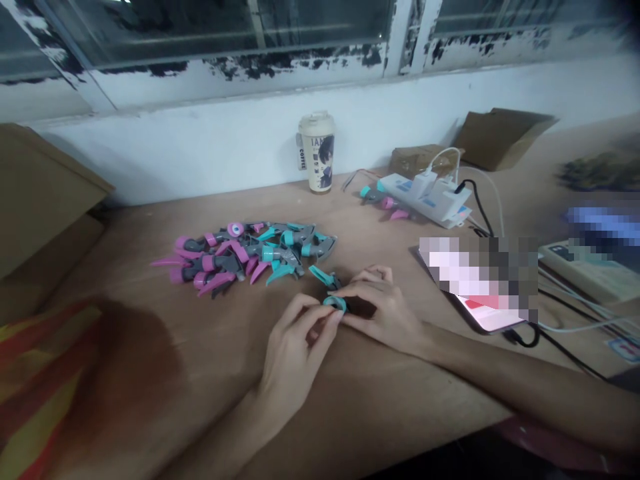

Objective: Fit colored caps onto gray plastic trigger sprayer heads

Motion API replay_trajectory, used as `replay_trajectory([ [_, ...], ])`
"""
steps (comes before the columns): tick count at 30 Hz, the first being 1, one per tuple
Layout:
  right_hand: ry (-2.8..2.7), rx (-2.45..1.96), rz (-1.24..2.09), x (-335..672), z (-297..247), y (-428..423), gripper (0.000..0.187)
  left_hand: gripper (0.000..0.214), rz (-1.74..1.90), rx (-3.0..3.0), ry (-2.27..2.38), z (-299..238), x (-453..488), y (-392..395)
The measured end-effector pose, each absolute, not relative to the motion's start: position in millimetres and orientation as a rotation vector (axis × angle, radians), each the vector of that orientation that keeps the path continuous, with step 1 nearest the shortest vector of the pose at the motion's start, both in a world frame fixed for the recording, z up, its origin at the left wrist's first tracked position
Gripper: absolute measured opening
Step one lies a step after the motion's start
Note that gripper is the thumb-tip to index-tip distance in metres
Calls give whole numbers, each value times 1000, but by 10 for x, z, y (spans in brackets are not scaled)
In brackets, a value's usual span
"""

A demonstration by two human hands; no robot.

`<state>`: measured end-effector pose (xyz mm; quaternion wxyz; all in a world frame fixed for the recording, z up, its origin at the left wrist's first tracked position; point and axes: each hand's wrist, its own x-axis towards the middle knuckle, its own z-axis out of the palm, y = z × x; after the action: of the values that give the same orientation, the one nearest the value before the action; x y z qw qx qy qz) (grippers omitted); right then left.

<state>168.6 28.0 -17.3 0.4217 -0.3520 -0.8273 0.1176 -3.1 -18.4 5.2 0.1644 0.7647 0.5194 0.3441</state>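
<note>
A teal and grey plastic piece that looks like a trigger spray head is held between my two hands just above the table. My left hand pinches at its round teal collar with thumb and fingertips. From the other side, my right hand closes around the dark grey body, hiding most of it. A teal lever sticks out beyond the right fingers. Farther back and left lies a pile of similar spray heads, some pink and grey, others teal and grey.
A lit phone lies right of my right hand. Behind it, a white power strip bears plugs and cables, with more spray heads beside it. A coffee tumbler stands by the wall. Cardboard boxes sit at far left and back right.
</note>
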Motion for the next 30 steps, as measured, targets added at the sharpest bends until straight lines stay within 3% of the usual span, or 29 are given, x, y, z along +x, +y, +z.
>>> replay_trajectory([
  [11,-2020,-1009,330,1676,-167,272,20,16,1104,2606,1564,-17,-138,-121],
  [19,-2042,-1053,236,1689,-145,336,24,16,1113,2168,1422,-12,-212,-33],
  [30,-2212,-976,-68,1483,188,870,28,15,1084,2079,1457,-41,-244,-12],
])
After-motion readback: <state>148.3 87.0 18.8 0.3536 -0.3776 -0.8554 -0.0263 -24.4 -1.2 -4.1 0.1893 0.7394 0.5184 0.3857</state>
